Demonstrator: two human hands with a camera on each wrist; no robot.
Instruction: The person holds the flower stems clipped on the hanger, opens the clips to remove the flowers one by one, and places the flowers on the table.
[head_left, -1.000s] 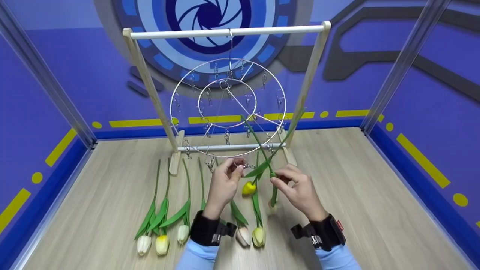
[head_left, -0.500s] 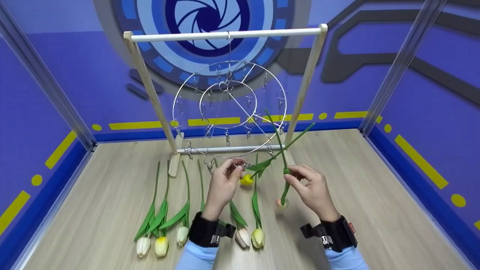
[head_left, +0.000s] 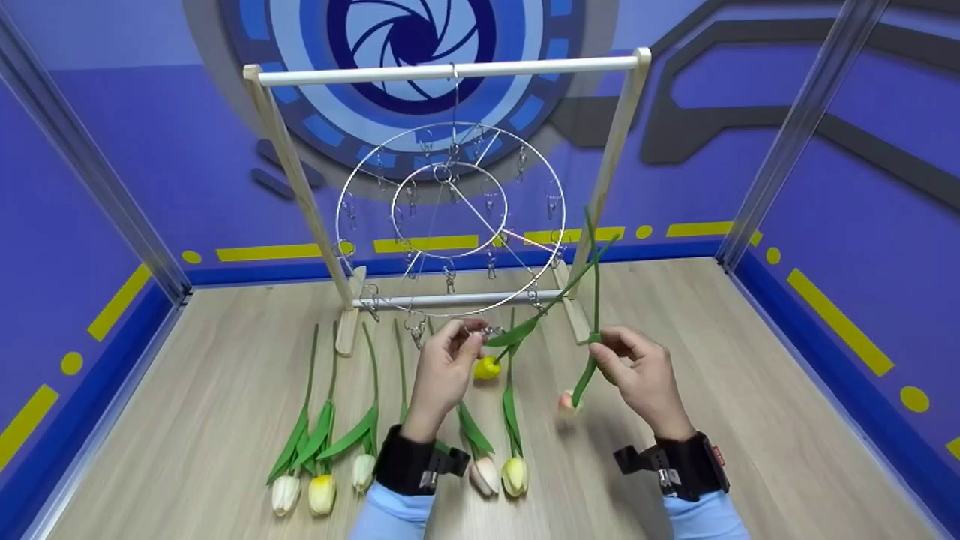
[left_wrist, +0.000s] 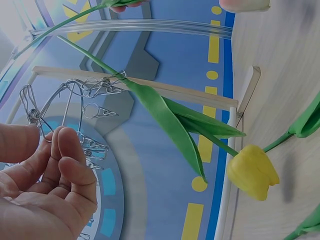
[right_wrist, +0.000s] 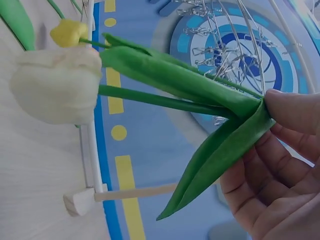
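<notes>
My left hand [head_left: 448, 371] pinches the lower edge of a round wire clip hanger [head_left: 480, 124]; its fingertips hide the exact grip. Just right of those fingers, a yellow tulip [head_left: 487, 367] hangs head down and tilted, a wire clip [left_wrist: 107, 86] at its stem above the leaves. With thumb and fingers, my right hand [head_left: 637, 375] holds a pale pinkish-white tulip [right_wrist: 57, 87] by the stem where the leaves begin. Its bloom points down above the table, and its bare stem rises past the yellow tulip's stem in the head view.
The hanger hangs from a wooden stand's white bar [head_left: 525, 67], with several metal clips around its rings. Several tulips lie on the wooden table [head_left: 787, 420], among them a white one [head_left: 286, 495] and a pale yellow one [head_left: 515, 477]. Blue printed walls enclose the table.
My right hand has moved right with the pale tulip, whose stem has swung from leaning left to nearly upright. The left hand keeps its hold; the yellow tulip has shifted slightly left.
</notes>
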